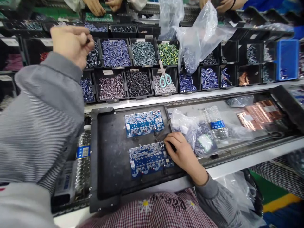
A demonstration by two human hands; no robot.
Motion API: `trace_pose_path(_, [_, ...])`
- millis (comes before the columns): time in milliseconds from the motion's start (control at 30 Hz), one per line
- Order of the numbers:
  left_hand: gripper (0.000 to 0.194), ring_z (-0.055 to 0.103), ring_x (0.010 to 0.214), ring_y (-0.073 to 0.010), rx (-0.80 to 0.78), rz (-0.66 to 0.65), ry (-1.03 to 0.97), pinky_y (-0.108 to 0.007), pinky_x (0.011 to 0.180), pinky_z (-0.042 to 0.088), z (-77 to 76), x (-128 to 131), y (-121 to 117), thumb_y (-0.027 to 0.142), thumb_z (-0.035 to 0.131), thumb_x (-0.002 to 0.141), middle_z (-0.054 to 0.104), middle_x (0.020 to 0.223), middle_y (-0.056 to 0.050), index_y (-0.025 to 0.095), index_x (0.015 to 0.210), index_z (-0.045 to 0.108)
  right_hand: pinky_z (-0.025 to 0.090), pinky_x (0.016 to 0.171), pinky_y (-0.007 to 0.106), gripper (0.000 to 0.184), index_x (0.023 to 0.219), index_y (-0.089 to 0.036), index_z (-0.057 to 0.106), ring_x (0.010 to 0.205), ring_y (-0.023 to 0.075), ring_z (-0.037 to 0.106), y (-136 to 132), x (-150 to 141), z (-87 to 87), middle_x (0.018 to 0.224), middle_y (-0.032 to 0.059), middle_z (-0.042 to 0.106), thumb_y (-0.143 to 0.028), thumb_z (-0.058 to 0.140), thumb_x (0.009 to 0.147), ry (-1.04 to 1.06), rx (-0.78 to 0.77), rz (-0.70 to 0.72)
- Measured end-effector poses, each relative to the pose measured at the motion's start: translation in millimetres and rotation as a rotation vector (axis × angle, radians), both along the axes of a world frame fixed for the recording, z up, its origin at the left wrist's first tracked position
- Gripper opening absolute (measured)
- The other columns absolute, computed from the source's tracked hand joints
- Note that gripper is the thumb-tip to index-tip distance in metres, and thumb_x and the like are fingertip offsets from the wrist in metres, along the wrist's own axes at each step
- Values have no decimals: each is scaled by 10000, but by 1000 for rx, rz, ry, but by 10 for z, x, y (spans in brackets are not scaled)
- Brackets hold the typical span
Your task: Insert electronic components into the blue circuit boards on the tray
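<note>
Two blue circuit boards lie in a black carrier tray [106, 152]: a far board [143, 123] and a near board [149, 158]. My right hand [182, 153] rests curled at the near board's right edge, its fingertips pinched on a small dark part at the board. My left hand [71, 44] is raised over the parts bins at the left, its fingers pinched on a small dark component. My grey striped sleeve [40, 120] hides the bins below it.
Rows of black bins [140, 68] hold small components; scissors [164, 77] lie in one. Clear plastic bags [201, 34] hang over the right bins. Bagged parts [201, 139], a water bottle [215, 122] and copper pieces [258, 114] lie right of the tray. Other people's hands [102, 6] work opposite.
</note>
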State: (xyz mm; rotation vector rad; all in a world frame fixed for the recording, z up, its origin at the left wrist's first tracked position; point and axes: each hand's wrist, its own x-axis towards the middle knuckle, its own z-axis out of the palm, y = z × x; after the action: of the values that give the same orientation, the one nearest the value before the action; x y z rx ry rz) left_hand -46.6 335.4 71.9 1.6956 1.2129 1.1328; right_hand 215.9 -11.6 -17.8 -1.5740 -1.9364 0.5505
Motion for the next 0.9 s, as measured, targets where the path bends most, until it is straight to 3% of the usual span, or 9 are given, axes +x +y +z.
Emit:
trace_pose_path(67, [267, 500, 1151, -104, -352, -72, -278, -221, 1008, 354, 25, 148, -391, -59, 303, 939, 604, 1122, -49, -73, 1172, 432, 473, 842, 416, 158, 925, -204, 618, 911, 218, 540, -7, 4, -14, 907, 73, 610, -142, 477, 890, 17, 11, 9])
trace_pose_path(133, [259, 561, 1084, -101, -505, -157, -396, -227, 999, 398, -6, 283, -881, -80, 384, 897, 644, 1051, -54, -48, 1117, 518, 478, 840, 410, 169, 948, -207, 633, 916, 213, 547, -8, 11, -29, 918, 69, 617, -150, 484, 892, 41, 19, 13])
trace_pose_path(200, [197, 629, 978, -135, -629, -227, -370, -283, 950, 473, -104, 384, -1393, -53, 498, 853, 676, 989, -87, -17, 1014, 606, 481, 831, 409, 172, 957, -202, 645, 905, 209, 551, -4, 17, -43, 917, 68, 622, -157, 492, 891, 46, 32, 7])
trace_pose_path(300, [94, 664, 772, -134, -904, -382, -233, -239, 741, 550, -328, 442, -2045, 96, 665, 789, 699, 832, -86, 51, 869, 685, 481, 818, 416, 172, 946, -199, 660, 877, 208, 555, -4, 18, -45, 898, 68, 630, -164, 503, 887, 32, 47, 5])
trace_pose_path(400, [117, 552, 505, -61, -1035, -424, -149, -144, 462, 444, -525, 404, -2477, 199, 728, 738, 644, 611, -34, 84, 751, 709, 491, 793, 407, 180, 968, -225, 670, 872, 206, 565, -36, -22, 5, 891, 59, 632, -176, 522, 878, 66, 65, -20])
trace_pose_path(467, [133, 529, 490, -49, -1093, -423, -189, -135, 451, 421, -598, 350, -2664, 220, 732, 734, 641, 606, -29, 93, 772, 724, 495, 784, 399, 186, 984, -242, 669, 880, 204, 570, -72, -96, 62, 888, 52, 630, -177, 537, 869, 96, 88, -20])
trace_pose_path(633, [207, 666, 721, -140, -1263, -373, -357, -231, 693, 529, -654, 200, -2955, 257, 750, 717, 711, 793, -102, 94, 844, 726, 490, 819, 426, 167, 958, -256, 663, 908, 212, 569, -147, -466, 188, 893, 40, 644, -176, 591, 830, 120, 145, 91])
trace_pose_path(900, [180, 667, 743, -130, -1218, -382, -448, -219, 713, 519, -713, 2, -3148, 268, 706, 768, 718, 851, -106, 101, 831, 726, 510, 783, 402, 119, 897, -218, 634, 857, 211, 573, -181, -894, 179, 841, 57, 654, -149, 573, 821, 101, 169, 142])
